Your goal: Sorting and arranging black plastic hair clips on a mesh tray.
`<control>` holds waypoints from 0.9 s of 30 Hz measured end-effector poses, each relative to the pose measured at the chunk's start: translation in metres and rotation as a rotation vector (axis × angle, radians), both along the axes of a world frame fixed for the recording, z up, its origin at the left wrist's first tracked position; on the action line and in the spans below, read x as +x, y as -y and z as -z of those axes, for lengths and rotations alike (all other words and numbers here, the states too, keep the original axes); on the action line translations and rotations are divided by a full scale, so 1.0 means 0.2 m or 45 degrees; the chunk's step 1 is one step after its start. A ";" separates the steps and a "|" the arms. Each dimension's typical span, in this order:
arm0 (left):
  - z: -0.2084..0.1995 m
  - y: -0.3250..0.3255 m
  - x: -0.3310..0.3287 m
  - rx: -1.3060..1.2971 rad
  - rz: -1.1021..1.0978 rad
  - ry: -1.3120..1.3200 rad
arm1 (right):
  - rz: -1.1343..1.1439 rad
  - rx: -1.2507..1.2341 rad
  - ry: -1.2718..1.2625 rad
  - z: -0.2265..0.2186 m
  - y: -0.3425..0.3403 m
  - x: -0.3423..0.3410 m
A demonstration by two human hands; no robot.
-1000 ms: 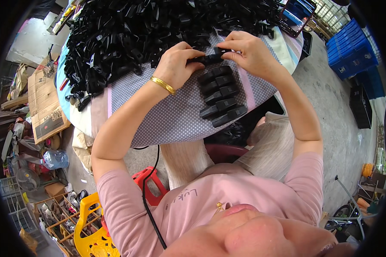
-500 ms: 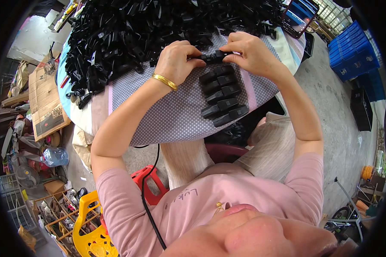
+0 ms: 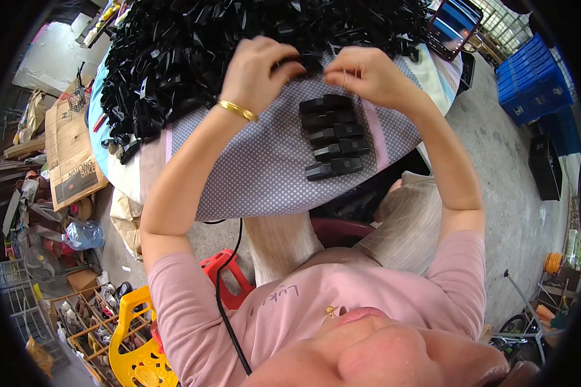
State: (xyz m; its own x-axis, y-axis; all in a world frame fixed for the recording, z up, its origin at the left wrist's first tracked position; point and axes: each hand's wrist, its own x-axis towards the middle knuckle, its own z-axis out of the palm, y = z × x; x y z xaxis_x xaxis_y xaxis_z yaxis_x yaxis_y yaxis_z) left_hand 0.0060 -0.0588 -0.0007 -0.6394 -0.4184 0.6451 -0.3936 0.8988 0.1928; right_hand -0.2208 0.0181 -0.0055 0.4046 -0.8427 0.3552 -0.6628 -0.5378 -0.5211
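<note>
My left hand, with a gold bangle at the wrist, is at the near edge of a large heap of black plastic parts. Its thumb and fingers close around a black plastic part sticking out at the fingertips. Facing it across a small gap is my right hand; its fingers are loosely bent, slightly blurred, and nothing shows in them. Just below the hands, several black plastic pieces lie side by side in a column on the dotted tablecloth.
A screen device stands at the table's far right. Blue crates and a black box are on the floor at right. To the left are cardboard, a yellow plastic chair and a red stool. A black cable hangs near me.
Both hands have parted from the black piece they held between them and shifted slightly away from me toward the heap. The pieces in the column now lie more neatly lined up.
</note>
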 end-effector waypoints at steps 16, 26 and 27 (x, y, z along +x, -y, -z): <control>0.03 0.20 0.01 -0.419 -0.815 0.282 | 0.132 -0.347 -0.127 0.08 0.10 0.15; 0.01 0.19 0.06 -0.410 -0.791 0.188 | 0.210 -0.436 -0.047 0.09 0.10 0.07; 0.00 0.18 0.07 -0.408 -0.791 0.187 | 0.210 -0.435 -0.048 0.09 0.10 0.06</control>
